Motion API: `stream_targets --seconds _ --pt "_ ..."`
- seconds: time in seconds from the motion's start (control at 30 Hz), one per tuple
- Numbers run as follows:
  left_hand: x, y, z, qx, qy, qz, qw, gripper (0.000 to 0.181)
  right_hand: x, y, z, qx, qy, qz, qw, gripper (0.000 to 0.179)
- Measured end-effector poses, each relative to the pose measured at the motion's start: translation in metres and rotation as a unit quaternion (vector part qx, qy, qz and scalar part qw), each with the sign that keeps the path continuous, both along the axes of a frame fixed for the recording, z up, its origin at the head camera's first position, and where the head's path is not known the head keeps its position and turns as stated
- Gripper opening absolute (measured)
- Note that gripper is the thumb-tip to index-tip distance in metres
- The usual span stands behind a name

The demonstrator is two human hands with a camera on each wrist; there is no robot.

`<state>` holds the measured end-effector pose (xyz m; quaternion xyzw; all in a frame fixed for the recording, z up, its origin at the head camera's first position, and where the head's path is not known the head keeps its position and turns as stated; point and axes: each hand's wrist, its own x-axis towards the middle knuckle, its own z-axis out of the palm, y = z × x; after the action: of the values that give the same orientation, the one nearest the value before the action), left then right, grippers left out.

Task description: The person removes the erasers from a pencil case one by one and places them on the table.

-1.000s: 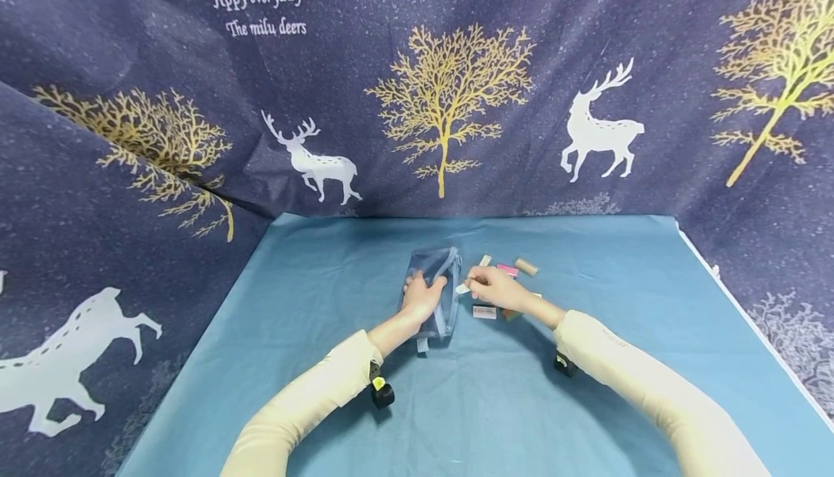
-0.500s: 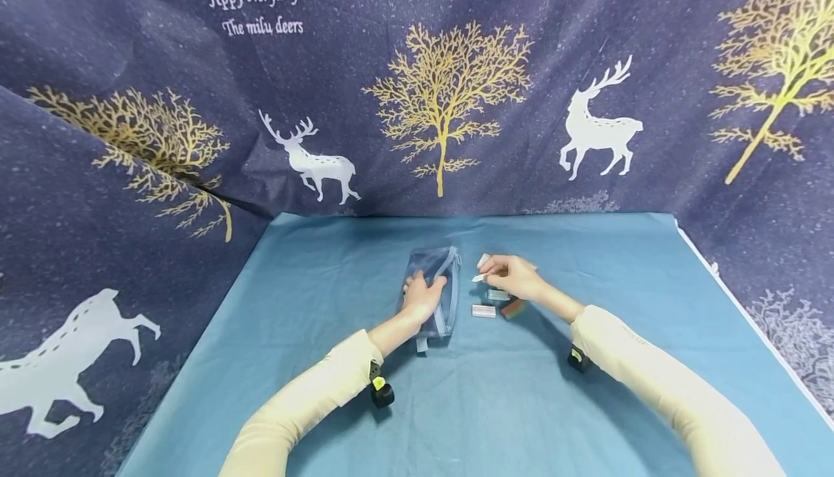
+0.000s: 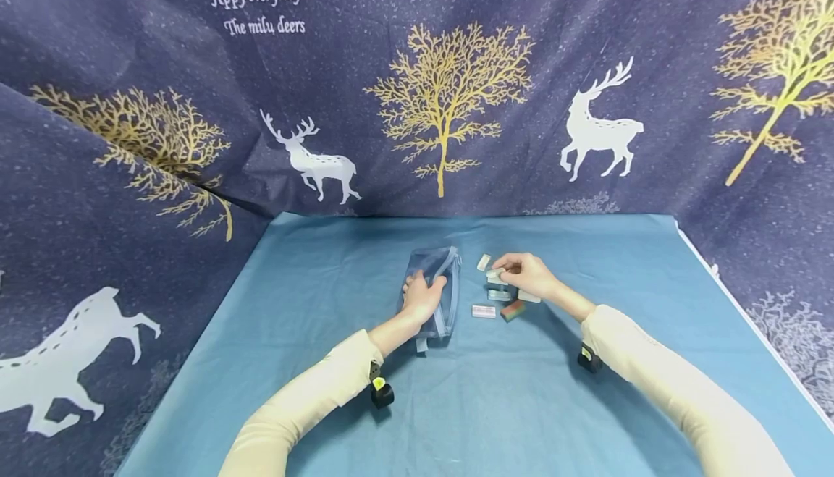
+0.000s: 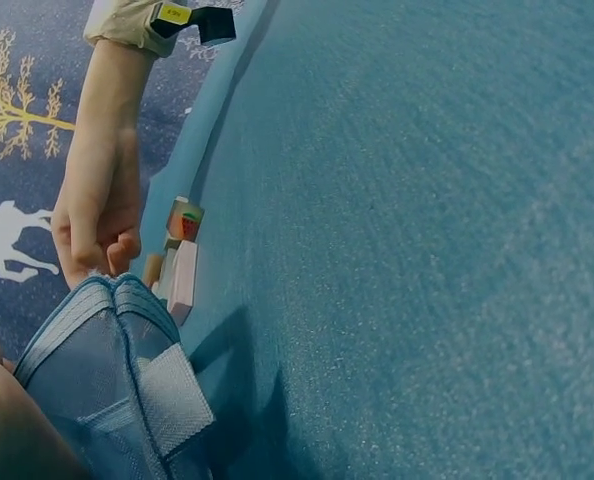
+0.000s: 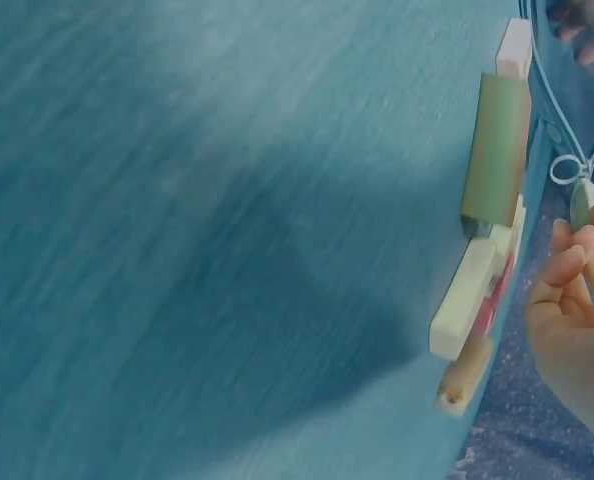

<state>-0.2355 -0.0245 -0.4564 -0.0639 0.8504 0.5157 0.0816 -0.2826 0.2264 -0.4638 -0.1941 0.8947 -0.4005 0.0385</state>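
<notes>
My left hand [image 3: 423,296] rests on a blue mesh zip pouch [image 3: 426,260], thumb spread toward its zipped side. In the left wrist view the pouch's mesh end and pale fabric tab [image 4: 175,398] stand up beside the hand's edge. My right hand [image 3: 529,274] is to the right of the pouch, above a loose group of small eraser-like blocks. Thumb and fingertips pinch a small pale green-and-white eraser-like piece [image 5: 581,205]. Near it lie a cream block [image 3: 483,263], a teal-and-white block [image 3: 499,295] and a red-and-green block [image 3: 512,310].
A pinkish-white block [image 3: 483,311] lies at the front of the group. Another cream block [image 5: 463,300] and a tan one [image 5: 466,378] sit close under the right hand. Blue cloth [image 3: 469,404] covers the table; a dark patterned curtain [image 3: 495,137] hangs behind.
My right hand has moved right from beside the pouch to over the blocks, a pale piece at its fingertips in each frame. The left hand and pouch have stayed in place.
</notes>
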Motion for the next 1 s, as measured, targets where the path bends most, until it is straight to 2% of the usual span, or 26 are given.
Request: stream_targets --seconds 0.07,0.2,0.3,0.4,0.53,0.77,1.0 --pt "0.0 0.001 0.0 -0.003 0.007 -0.004 1.0 0.072 0.001 0.003 0.002 -0.002 0.003 0.004 1.0 0.021" --pt "0.002 0.002 0.001 -0.004 0.019 -0.009 0.9998 0.071 0.012 0.003 0.016 -0.014 -0.002 0.01 0.9999 0.023" --pt "0.003 0.002 0.0 -0.005 0.024 -0.011 0.9996 0.071 0.015 0.006 0.018 -0.022 -0.01 0.002 0.9997 0.023" --pt "0.002 0.003 -0.001 -0.004 0.031 -0.014 0.9994 0.071 0.008 0.013 0.007 -0.012 -0.007 -0.009 0.9999 0.022" --pt "0.002 0.004 -0.004 -0.001 0.037 -0.021 0.9991 0.07 0.004 0.019 0.001 -0.001 -0.007 -0.013 0.9999 0.021" --pt "0.003 0.004 -0.003 -0.004 0.053 -0.04 0.9978 0.067 0.004 0.023 0.001 -0.004 -0.002 -0.012 0.9999 0.02" --pt "0.003 0.004 -0.001 -0.019 0.062 -0.045 0.9969 0.065 0.004 0.022 0.0 0.004 -0.004 -0.017 0.9998 0.021"
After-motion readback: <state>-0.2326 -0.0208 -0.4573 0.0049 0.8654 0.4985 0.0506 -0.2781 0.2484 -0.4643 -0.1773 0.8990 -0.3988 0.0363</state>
